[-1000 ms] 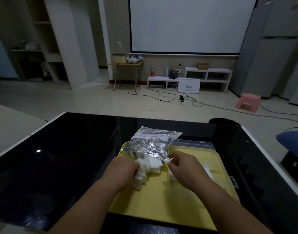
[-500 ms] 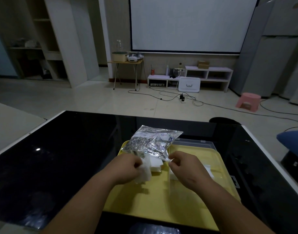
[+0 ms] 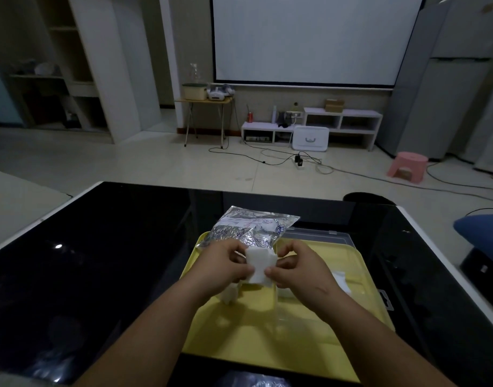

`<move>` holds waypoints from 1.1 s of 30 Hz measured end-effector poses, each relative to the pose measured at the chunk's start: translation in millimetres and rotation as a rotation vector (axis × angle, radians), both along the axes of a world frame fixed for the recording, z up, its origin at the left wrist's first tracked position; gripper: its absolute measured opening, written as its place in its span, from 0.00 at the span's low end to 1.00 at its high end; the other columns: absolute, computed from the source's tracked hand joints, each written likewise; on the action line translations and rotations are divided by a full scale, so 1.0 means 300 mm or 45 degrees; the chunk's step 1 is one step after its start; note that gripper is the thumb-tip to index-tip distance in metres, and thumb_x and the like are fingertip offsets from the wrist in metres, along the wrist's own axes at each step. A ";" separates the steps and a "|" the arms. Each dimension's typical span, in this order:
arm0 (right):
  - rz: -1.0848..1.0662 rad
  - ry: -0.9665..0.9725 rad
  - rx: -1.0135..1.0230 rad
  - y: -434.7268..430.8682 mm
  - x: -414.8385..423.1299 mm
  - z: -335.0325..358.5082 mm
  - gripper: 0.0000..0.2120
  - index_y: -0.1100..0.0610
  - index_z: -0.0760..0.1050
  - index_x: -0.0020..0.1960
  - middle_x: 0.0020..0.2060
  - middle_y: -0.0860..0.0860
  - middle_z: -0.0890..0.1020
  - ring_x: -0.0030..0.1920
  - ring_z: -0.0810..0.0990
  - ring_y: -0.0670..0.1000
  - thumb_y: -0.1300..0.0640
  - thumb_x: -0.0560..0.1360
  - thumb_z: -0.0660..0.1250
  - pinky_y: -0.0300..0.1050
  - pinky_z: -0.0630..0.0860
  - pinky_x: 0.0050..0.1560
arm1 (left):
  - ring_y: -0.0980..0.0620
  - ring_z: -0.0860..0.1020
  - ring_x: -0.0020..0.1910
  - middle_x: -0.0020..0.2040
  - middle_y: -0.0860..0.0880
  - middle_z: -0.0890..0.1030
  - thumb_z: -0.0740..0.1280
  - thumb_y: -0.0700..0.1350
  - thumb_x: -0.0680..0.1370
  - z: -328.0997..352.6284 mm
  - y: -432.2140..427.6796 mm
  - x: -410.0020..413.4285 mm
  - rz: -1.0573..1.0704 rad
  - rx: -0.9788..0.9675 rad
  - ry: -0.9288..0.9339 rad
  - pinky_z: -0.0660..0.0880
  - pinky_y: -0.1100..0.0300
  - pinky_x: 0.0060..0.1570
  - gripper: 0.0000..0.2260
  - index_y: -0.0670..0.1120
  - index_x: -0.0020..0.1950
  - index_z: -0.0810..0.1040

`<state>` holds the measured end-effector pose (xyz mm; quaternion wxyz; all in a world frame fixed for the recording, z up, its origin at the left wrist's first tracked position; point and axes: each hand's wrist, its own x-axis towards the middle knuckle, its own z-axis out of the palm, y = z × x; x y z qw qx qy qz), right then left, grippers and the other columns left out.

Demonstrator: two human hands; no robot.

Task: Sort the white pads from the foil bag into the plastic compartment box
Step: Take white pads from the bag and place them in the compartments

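The near part of the plastic compartment box (image 3: 253,339) is being seen as yellow floor crossed by clear dividers, with the box resting on the black tabletop (image 3: 100,275). Above the middle of the box, a white pad (image 3: 260,265) is being pinched from both sides. Its left edge is being gripped by the curled thumb and fingers of the left hand (image 3: 220,270), and its right edge by those of the right hand (image 3: 301,270). The pad is being held upright, broad face toward the camera, its longer side running up and down. It looks soft, thick and slightly dented at the grip.

The compartments are lying directly beneath it, so the coming move is judged to be a short lowering, not a reach. The right hand is nearer the right side of the box, where a lone pad (image 3: 341,280) is already lying. Under the left hand, a small clump of pads (image 3: 230,296) is showing; whether it is being held or is lying in the box cannot be told. At the far left corner of the box, the foil bag (image 3: 251,231) is lying crumpled, mouth toward the hands.
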<state>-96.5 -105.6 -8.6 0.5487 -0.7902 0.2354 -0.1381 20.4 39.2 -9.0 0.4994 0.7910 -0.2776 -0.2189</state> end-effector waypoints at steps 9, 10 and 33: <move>-0.120 -0.024 -0.224 -0.019 -0.004 0.016 0.05 0.56 0.77 0.36 0.29 0.49 0.76 0.30 0.71 0.48 0.64 0.69 0.68 0.41 0.65 0.31 | 0.53 0.80 0.44 0.40 0.55 0.82 0.64 0.36 0.72 0.002 0.043 0.057 0.028 0.432 -0.454 0.78 0.57 0.44 0.13 0.53 0.36 0.80; -0.125 -0.021 -0.232 -0.024 -0.006 0.014 0.04 0.58 0.78 0.36 0.28 0.49 0.74 0.29 0.69 0.47 0.64 0.69 0.68 0.41 0.64 0.31 | 0.53 0.79 0.44 0.42 0.56 0.81 0.64 0.38 0.72 0.004 0.050 0.059 0.006 0.617 -0.619 0.76 0.58 0.42 0.11 0.54 0.38 0.80; -0.156 -0.004 -0.245 -0.041 -0.005 -0.012 0.07 0.67 0.76 0.42 0.33 0.55 0.73 0.34 0.69 0.51 0.62 0.69 0.67 0.45 0.66 0.36 | 0.48 0.75 0.56 0.54 0.51 0.78 0.64 0.47 0.76 -0.083 0.063 0.072 -0.190 0.932 -1.166 0.73 0.56 0.48 0.07 0.53 0.51 0.78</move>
